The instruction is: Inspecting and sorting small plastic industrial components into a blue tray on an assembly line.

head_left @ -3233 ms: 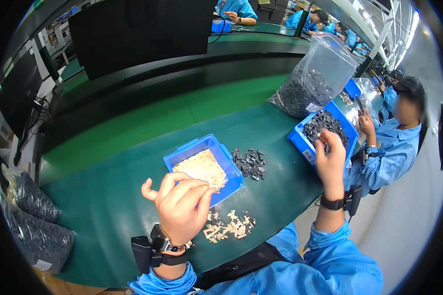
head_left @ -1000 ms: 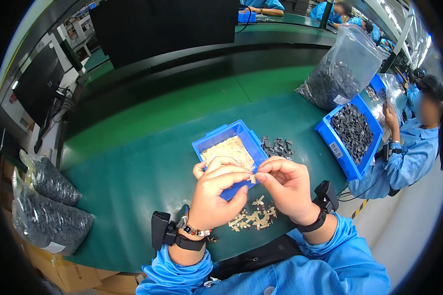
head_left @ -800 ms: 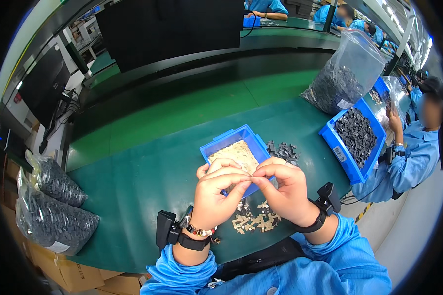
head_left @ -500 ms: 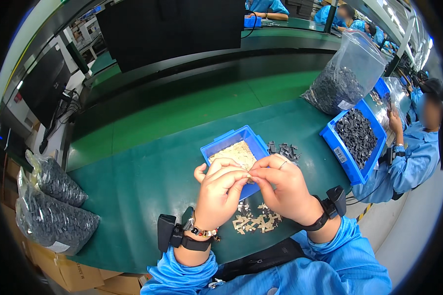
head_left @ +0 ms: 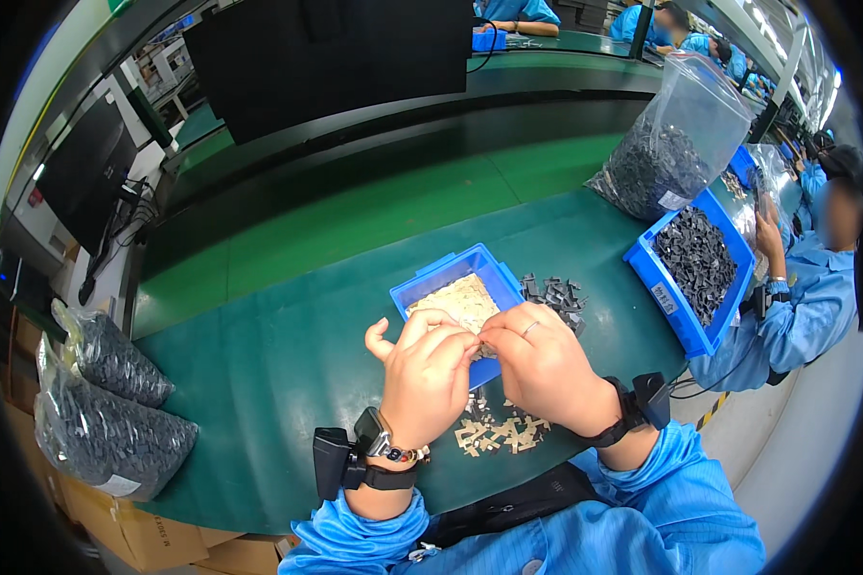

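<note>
Now that the right hand (head_left: 547, 364) has left the two-o'clock bin (head_left: 679, 322) of dark pieces (head_left: 695, 264), it meets the left hand (head_left: 424, 372) — fingertips pinched narrow in each grip; what they hold I cannot tell. This suggests fine two-handed handling. From there, the blue box (head_left: 495, 276) of pale pieces (head_left: 455, 301) sits at twelve o'clock, loose pale bits (head_left: 499, 436) at six.

Middle bin (head_left: 501, 278) in front of you on the worktop (head_left: 259, 383), pieces (head_left: 454, 300) inside; your left hand (head_left: 424, 372) and right hand (head_left: 551, 369) meet over its near side. One loose heap (head_left: 558, 297) just right of it, another (head_left: 503, 436) nearer you. Second bin (head_left: 686, 326) farther right, small parts (head_left: 697, 261) in it; large bag (head_left: 654, 163) just behind. Two smaller bags (head_left: 120, 422) at the worktop's left end.
</note>
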`<action>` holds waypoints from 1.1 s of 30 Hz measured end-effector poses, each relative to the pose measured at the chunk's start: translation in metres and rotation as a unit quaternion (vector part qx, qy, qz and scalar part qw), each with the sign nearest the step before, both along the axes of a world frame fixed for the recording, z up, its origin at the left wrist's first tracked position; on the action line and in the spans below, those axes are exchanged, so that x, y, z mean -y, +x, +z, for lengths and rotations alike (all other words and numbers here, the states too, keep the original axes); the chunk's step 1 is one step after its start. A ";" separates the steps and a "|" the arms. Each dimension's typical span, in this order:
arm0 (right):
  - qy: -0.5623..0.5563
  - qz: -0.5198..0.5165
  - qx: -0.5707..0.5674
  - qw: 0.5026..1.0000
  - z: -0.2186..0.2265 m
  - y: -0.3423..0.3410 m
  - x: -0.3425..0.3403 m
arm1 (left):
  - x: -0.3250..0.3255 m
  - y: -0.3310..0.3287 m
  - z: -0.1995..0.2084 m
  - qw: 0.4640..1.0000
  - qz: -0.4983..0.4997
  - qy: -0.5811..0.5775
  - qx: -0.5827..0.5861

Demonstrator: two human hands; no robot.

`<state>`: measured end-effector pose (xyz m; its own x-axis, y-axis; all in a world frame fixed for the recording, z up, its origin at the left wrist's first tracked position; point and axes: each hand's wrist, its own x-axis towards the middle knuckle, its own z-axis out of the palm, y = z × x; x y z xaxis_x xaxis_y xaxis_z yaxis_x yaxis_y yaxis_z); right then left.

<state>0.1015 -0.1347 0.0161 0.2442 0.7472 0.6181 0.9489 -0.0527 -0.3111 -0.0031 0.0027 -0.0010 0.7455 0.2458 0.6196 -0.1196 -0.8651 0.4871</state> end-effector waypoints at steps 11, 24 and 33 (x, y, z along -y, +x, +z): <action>0.002 -0.078 -0.034 0.996 0.005 0.018 0.005 | -0.004 -0.001 0.004 0.999 0.037 0.006 -0.009; -0.031 0.026 -0.157 0.987 0.009 0.008 0.000 | 0.000 0.000 0.004 0.998 0.048 0.022 -0.014; 0.014 0.024 -0.232 0.972 0.005 0.004 -0.003 | -0.002 0.000 0.001 0.999 0.017 -0.027 -0.004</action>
